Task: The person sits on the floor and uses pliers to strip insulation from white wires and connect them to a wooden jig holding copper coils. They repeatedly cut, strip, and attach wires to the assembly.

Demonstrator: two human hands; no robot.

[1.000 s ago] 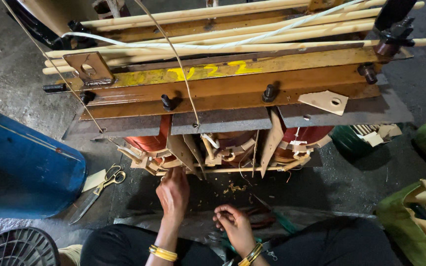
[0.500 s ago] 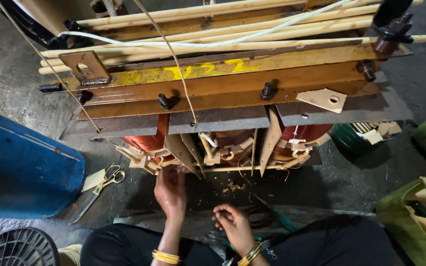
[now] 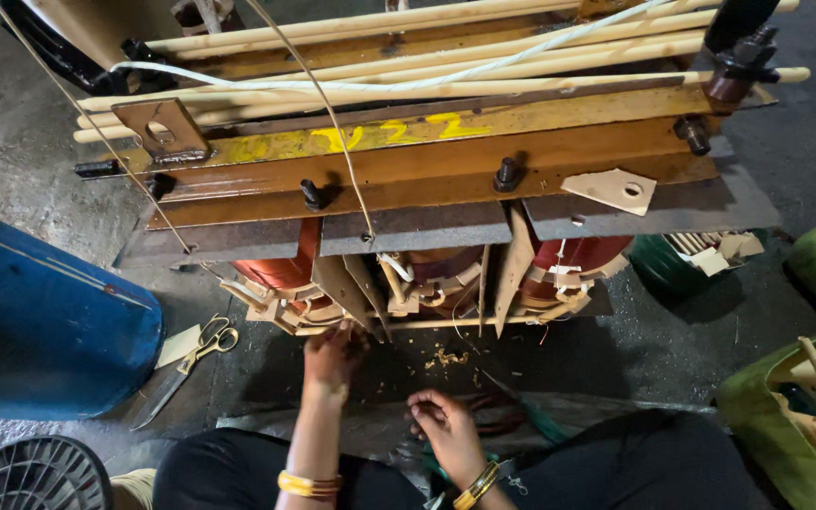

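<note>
Head cam view, looking straight down: the left hand is up under the big transformer, fingers pinched on the tan insulation strips at the coil bottoms. Those look thin and brittle, so I'd grab them near the root. The right hand is curled loosely around dark wires just below. Left of the grip lie scissors and a blue drum. Yellow painted marks sit on the frame above.
</note>
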